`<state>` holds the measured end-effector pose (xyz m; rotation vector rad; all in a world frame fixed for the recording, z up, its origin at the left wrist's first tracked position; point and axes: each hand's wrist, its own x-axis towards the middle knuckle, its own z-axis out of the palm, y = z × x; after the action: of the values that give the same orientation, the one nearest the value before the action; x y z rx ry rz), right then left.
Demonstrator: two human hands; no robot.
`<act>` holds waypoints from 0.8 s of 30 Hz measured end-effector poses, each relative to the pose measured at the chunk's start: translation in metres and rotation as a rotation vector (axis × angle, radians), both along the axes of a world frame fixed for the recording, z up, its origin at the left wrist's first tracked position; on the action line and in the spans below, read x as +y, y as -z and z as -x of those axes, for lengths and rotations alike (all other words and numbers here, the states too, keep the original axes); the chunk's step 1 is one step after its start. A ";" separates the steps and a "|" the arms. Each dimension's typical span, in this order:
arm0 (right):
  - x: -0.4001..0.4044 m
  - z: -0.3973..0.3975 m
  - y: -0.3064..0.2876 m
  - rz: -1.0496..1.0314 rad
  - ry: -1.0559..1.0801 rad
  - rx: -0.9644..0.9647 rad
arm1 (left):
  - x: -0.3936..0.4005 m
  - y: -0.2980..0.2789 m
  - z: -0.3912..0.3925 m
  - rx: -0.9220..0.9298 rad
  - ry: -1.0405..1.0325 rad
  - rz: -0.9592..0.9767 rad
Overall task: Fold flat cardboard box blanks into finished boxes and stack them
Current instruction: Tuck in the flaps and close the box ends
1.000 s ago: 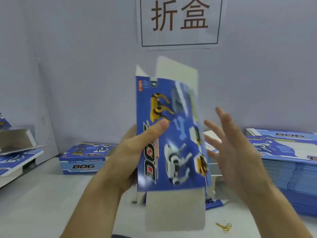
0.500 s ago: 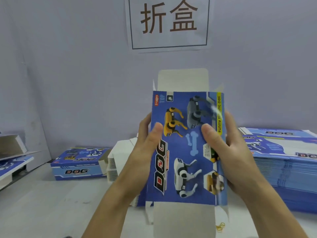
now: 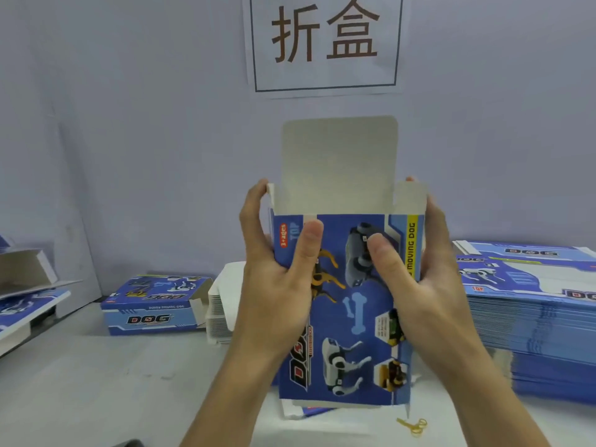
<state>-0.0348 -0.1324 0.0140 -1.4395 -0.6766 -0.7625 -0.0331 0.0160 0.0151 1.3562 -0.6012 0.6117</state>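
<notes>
1. Thumbs on the printed front, fingers wrapped behind — the left hand [image 3: 274, 282] and right hand [image 3: 422, 285] grip the blue toy-dog box blank [image 3: 348, 317] by its two side edges, upright over the table [image 3: 96, 398], between the person and the wall sign [image 3: 325, 43]. Squeezing from both sides looks meant to pop the flat sleeve into a tube.
2. The top tuck flap [image 3: 338, 162] stands straight up and the small side flaps beside it are unfolded, so the top end is open. I'd judge closing the ends comes next.
3. A tall stack of flat blanks [image 3: 532, 317] lies at the right, near the right hand — handy for fetching the next one.
4. One finished box [image 3: 151, 304] rests at the left, apart from the blanks; a second pile of white-edged blanks [image 3: 219, 308] sits behind the left hand.
5. Small yellow scissors [image 3: 414, 425] lie on the table below the box.
</notes>
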 end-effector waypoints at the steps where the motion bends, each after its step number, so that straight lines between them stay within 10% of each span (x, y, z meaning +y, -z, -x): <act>1: -0.002 -0.001 0.001 -0.010 -0.033 0.023 | -0.001 0.001 -0.001 -0.015 0.006 0.012; 24: -0.004 0.000 0.003 -0.281 -0.293 0.272 | 0.000 -0.002 0.003 0.159 0.083 0.201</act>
<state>-0.0350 -0.1364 0.0108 -1.1286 -0.5307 -0.4043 -0.0356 0.0160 0.0168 1.1728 -0.4529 0.4784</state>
